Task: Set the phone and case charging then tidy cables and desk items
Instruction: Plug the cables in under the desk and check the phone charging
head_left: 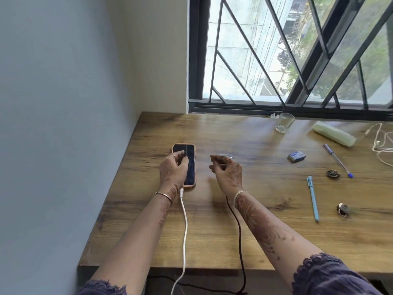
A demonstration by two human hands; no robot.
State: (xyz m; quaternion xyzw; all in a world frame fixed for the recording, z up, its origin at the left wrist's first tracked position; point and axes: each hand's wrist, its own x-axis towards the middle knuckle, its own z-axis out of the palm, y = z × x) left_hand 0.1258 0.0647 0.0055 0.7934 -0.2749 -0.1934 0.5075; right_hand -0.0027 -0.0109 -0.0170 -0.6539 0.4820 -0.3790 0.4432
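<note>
A phone (190, 165) in a peach case lies screen up on the wooden desk (255, 220), with a white cable (184, 226) plugged into its near end. My left hand (173, 170) rests on the phone, fingers bent over the dark screen. To the right, my right hand (227, 170) hovers just above the desk with curled fingers. A small pale case (225, 156) shows blurred behind its fingers; whether the hand holds it is unclear. A black cable (239, 231) runs from under my right wrist off the desk's front edge.
At the back right stand an empty glass (284, 122) and a pale cylinder (333, 133). A white cable tangle (381, 143) lies at the right edge. An eraser (297, 156), two pens (338, 160) (313, 198) and two small dark items (332, 173) (342, 210) are scattered right. A wall borders the left.
</note>
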